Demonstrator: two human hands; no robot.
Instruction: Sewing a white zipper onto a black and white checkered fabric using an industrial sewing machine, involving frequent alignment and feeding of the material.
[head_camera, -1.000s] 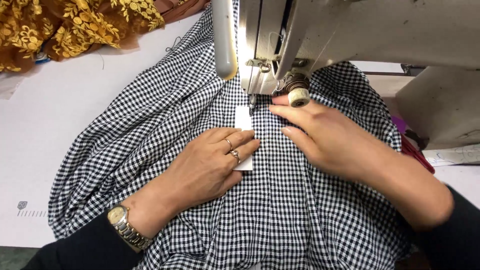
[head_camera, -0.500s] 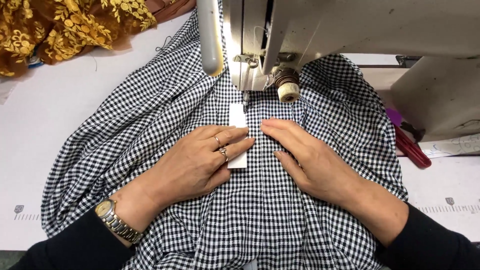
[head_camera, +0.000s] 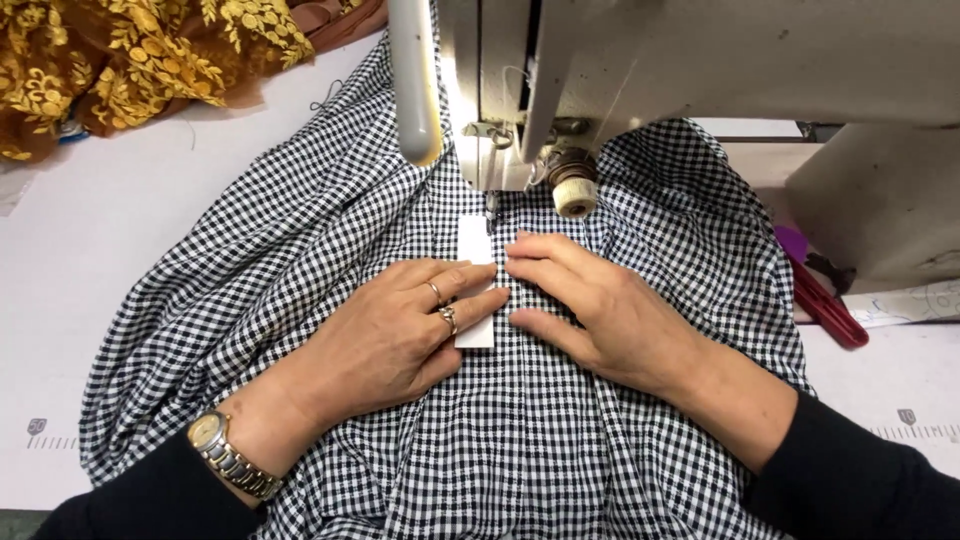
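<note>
A black-and-white checked fabric (head_camera: 300, 240) lies spread over the white table under the head of a sewing machine (head_camera: 700, 70). A narrow white label strip (head_camera: 475, 250) lies on the fabric, its far end at the needle (head_camera: 491, 212). My left hand (head_camera: 395, 335), with two rings and a wristwatch, lies flat on the fabric, its fingers pressing the near end of the strip. My right hand (head_camera: 600, 310) rests flat on the fabric just right of the strip, fingertips beside it.
A gold embroidered lace fabric (head_camera: 130, 60) is heaped at the far left corner. Red-handled scissors (head_camera: 825, 305) lie to the right by the machine's base. A printed ruler scale (head_camera: 50, 440) runs along the table's near edge.
My right hand has drawn back from the needle area and now lies flat beside the strip. My left hand has stayed on the strip.
</note>
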